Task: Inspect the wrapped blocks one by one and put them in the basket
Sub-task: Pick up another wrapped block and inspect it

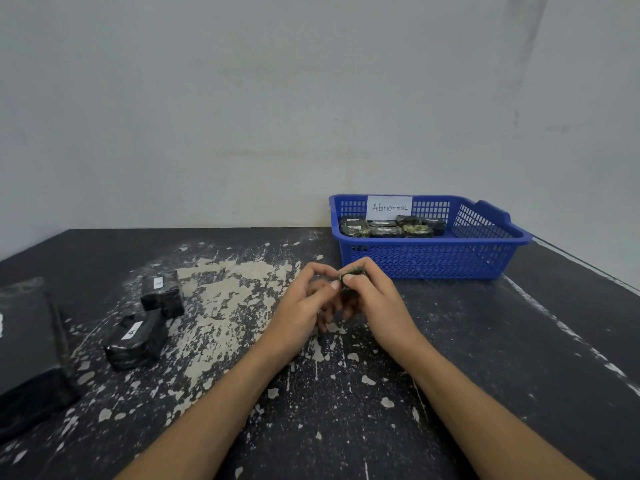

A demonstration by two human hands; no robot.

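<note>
Worn black tabletop (485, 358), its paint flaked pale, lies under your hands. You hold the wrapped block (351, 273) over its middle. Your left hand (304, 303) and right hand (375, 301) both pinch it, fingers curled round its ends. Just beyond stands the blue basket (429, 265) with its "Abnormal" label (389, 206), holding the binned blocks (388, 228). Well to your left lie two spare blocks (162, 294) beside a dark package (27, 348).

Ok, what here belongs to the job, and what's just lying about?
Job: held block, gripped by left hand and right hand; far labelled block; near labelled block; blue basket; blocks inside it.
Lying about: big black bundle at the left edge.
</note>
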